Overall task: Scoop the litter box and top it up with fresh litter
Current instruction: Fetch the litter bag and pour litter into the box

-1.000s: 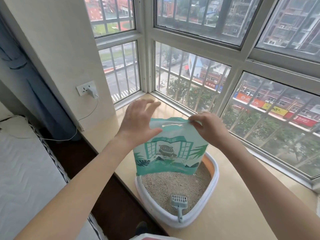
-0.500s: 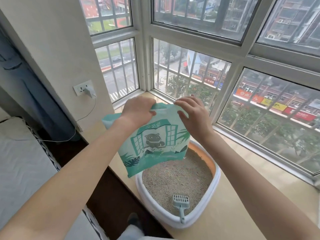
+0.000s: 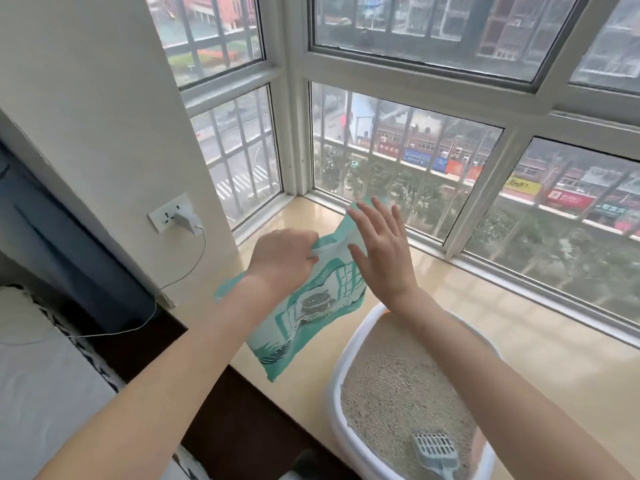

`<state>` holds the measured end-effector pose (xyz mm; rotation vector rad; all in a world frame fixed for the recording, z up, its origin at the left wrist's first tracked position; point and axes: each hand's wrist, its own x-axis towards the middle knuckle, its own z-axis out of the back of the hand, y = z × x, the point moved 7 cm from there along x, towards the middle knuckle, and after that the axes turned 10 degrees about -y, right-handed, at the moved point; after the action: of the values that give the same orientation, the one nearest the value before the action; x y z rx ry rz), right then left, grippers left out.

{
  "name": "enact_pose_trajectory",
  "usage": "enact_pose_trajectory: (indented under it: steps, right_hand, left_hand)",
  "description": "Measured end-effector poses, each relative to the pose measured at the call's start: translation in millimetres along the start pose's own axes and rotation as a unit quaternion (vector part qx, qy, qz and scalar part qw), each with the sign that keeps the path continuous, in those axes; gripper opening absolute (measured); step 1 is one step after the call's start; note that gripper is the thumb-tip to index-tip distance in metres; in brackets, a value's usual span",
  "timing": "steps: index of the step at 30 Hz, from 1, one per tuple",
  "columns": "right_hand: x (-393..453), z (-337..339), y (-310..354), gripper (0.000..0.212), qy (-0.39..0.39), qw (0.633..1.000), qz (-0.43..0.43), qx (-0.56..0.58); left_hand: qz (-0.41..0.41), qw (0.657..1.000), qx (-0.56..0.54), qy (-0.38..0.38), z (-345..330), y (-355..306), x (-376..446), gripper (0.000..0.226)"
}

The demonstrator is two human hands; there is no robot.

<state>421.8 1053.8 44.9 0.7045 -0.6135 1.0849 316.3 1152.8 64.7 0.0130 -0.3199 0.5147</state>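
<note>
Teal-and-white printed plastic litter bag [image 3: 304, 306] is hanging left of the white plastic litter box [image 3: 337, 362], gripped at its top edge by your left hand [image 3: 282, 259]. Your right hand [image 3: 381, 252] is hovering with fingers straight, beside the bag's upper corner; contact cannot be confirmed. The bag's long axis is slanting, top toward the window. Bring its mouth over the box, supporting the bottom, before pouring.
</note>
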Motion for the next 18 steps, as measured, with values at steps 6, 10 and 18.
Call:
enact_pose_trajectory:
  steps: [6,10,18]
  right_hand:
    - [-21.2,-52.0,0.1,0.061,0.062,0.996,-0.06,-0.027]
    - [-48.1,-68.2,-17.2,0.068,0.101,0.985,-0.13,-0.05]
    - [-93.9,-52.0,-60.6,0.084,0.1,0.968,-0.23,-0.013]
  left_hand:
    - [-0.016,0.997,-0.04,0.058,-63.3,20.9,-2.2,0.016]
    - [-0.002,0.992,-0.08,0.094,-98.8,7.6,-8.1,0.015]
    - [0.006,0.979,-0.145,0.146,-129.3,-48.2,-9.3,0.011]
